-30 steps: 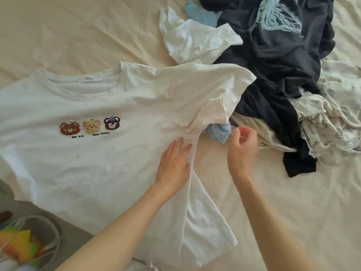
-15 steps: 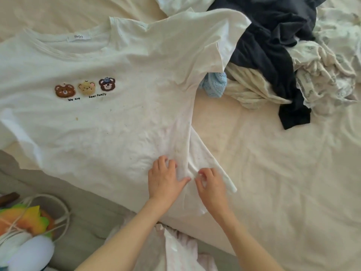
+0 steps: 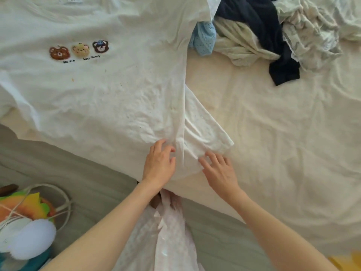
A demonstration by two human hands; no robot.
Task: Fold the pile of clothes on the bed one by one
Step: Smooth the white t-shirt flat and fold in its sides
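You're working the white bear tee [image 3: 101,90], which is lying face up across the near-left part of the bed [image 3: 273,143], its bottom hem at the bed's edge by you; the rest of the pile [image 3: 259,34] is sitting well apart at top right, w/ a dark navy piece, cream bits and a small blue knit [image 3: 204,40] just beside the tee's sleeve. Your left hand [image 3: 159,163] is resting on the tee near the hem, fingers loosely bent and touching the cloth, not clamping it as far as I can tell; your right hand [image 3: 218,169] is lying flat, fingers spread apart, tips pressing the folded-out side flap [image 3: 203,132]. Looks like you're smoothing the lower right side before folding; so keep the left hand pinning the body, sweep the right hand outward toward the flap's corner to clear the creases; get the side seam straight from armpit to hem first, then fold; don't drag the hem off the bed edge.
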